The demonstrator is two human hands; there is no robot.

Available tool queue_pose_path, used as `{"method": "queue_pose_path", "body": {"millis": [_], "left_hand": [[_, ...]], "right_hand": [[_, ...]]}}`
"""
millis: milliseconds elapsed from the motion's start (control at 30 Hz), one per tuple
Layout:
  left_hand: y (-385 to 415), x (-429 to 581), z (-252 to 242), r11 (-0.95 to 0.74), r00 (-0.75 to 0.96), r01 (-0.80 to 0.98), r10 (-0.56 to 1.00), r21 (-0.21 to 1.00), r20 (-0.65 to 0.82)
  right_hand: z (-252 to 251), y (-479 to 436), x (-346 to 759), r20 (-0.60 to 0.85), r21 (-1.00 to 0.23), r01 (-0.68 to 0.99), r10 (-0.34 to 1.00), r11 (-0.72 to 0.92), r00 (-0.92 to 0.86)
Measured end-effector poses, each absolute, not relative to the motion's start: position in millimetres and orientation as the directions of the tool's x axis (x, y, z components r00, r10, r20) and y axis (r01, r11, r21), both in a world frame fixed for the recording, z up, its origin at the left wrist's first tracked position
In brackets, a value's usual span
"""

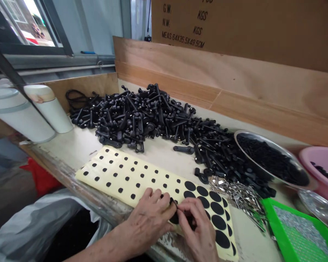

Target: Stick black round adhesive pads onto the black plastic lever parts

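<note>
Along the window runs a worn workbench (71, 145), backed by a plywood board (262, 98) and a cardboard carton (235, 25). A heap of black plastic fittings (142, 116) spreads across it, beside a steel bowl (273, 160), a pink basin (322, 163) and a green tray (287, 225). At the front edge lies a yellowish sheet of black adhesive dots (120, 178); the left hand (150, 222) and right hand (199, 229) close their fingertips together, pinching one dot (171, 201) on it.

Everything sits around the heap of fittings (142, 116) on the desk (71, 145) — sticker sheet (120, 178) before it, steel bowl (270, 158) right, two flasks (24, 112) left. Plywood board (207, 80) behind.
</note>
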State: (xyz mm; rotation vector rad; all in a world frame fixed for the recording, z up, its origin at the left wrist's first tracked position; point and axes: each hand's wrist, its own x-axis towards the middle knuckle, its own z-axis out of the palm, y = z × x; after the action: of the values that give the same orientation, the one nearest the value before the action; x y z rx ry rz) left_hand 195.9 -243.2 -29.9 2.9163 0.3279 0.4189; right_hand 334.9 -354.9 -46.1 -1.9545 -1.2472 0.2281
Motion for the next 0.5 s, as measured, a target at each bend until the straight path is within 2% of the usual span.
{"method": "queue_pose_path", "body": {"millis": [100,200,300,400,500], "left_hand": [[-241,191,-26,-0.923,0.926,0.177,0.274,0.342,0.258],[-237,189,-21,-0.781,0.872,0.219,0.425,0.585,0.241],[-233,196,-15,-0.642,0.818,0.211,0.528,0.737,0.226],[-230,208,-8,-0.453,0.780,0.226,0.615,0.862,0.119],[-227,215,-1,-0.196,0.726,0.239,0.686,0.951,-0.042]], "right_hand": [[-37,-356,335,0.169,-0.810,0.553,0.827,-0.193,0.536],[-25,-356,337,0.085,-0.901,0.396,0.823,-0.177,0.561],[-18,-356,338,0.031,-0.943,0.293,0.835,-0.159,0.550],[-17,-355,337,-0.012,-0.971,0.184,0.799,-0.153,0.602],[-20,-353,335,-0.104,-0.987,0.006,0.672,-0.159,0.733]]}}
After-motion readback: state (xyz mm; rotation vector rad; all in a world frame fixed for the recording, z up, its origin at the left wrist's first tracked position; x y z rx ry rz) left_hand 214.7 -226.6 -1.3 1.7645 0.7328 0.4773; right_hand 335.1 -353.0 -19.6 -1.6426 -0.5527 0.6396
